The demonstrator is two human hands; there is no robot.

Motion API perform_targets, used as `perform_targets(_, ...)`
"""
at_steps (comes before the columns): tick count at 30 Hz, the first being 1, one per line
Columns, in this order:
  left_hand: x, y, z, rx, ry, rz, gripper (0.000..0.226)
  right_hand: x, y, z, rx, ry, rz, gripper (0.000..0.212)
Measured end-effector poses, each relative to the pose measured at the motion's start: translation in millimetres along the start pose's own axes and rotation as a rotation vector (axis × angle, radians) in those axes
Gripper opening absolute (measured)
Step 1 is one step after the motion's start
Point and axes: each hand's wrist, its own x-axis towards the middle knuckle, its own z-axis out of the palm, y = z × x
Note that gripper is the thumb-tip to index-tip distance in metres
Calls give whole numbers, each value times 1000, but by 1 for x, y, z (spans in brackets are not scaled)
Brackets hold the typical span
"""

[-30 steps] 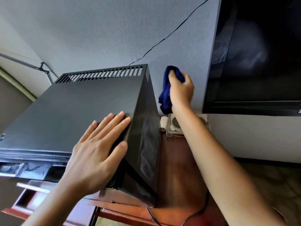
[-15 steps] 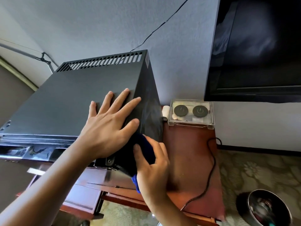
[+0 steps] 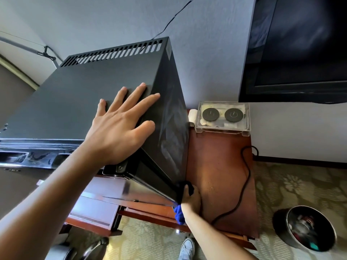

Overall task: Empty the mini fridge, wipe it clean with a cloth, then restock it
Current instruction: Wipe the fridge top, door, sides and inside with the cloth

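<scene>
The black mini fridge (image 3: 78, 102) stands on a reddish wooden cabinet (image 3: 216, 166), seen from above, with vent slots along its back edge. My left hand (image 3: 120, 124) lies flat on the fridge top near its right front corner, fingers spread. My right hand (image 3: 190, 201) presses a dark blue cloth (image 3: 179, 214) against the bottom of the fridge's right side wall, close to the front corner. Most of the cloth is hidden under my hand. The side wall shows faint smears.
A clear plastic box (image 3: 223, 117) with two black round discs sits at the cabinet's back. A black power cord (image 3: 244, 184) snakes over the cabinet top. A dark TV (image 3: 300, 53) hangs at the right. A metal bin (image 3: 308, 228) stands on the patterned carpet.
My right hand has carried the cloth from the top back of the fridge's right side down to its bottom front. My left hand has slid slightly further back on the top.
</scene>
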Motion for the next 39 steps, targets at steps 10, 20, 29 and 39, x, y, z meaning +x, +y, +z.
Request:
perform_targets(10,-1,0,0,-6,-10,-5,75,-10,-26,-9,29,60,33,38)
perform_targets(20,-1,1,-1,-21,13,-9,71,-183,-207,-74,528,-39,-439,39)
perform_targets(29,0,3,-1,-12,6,-20,80,-103,-155,-53,370,16,-219,30)
perform_targets(39,0,-1,-1,22,-26,15,82,-6,-69,-27,67,-60,-10,39)
